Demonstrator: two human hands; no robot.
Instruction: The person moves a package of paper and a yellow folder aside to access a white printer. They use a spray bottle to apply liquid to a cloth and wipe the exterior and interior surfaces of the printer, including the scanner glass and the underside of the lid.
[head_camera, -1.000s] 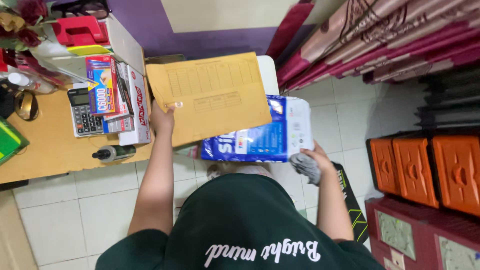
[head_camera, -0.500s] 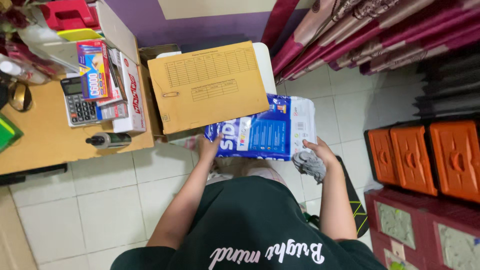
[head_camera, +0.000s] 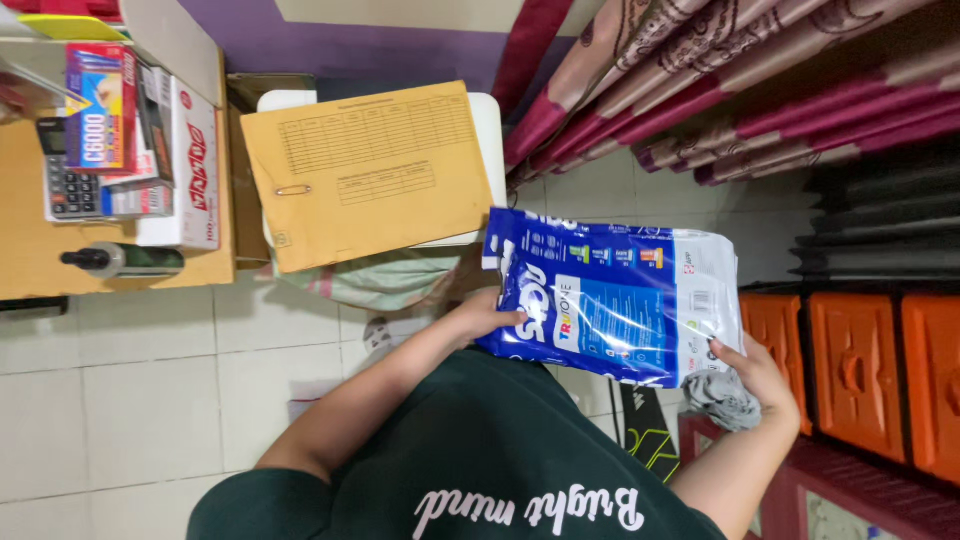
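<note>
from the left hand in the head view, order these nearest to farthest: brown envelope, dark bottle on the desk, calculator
Measured from the left hand, which grips the blue and white pack:
1. Brown envelope, just up and left, lying on the white stool.
2. Dark bottle, lying at the desk's near edge, farther left.
3. Calculator, far left on the desk.

The person wears a dark green T-shirt (head_camera: 470, 450) with short sleeves that end above the elbows. White cursive lettering runs across the chest, upside down to the head camera. Both forearms are bare, with no watch, ring or glove showing on either.
</note>
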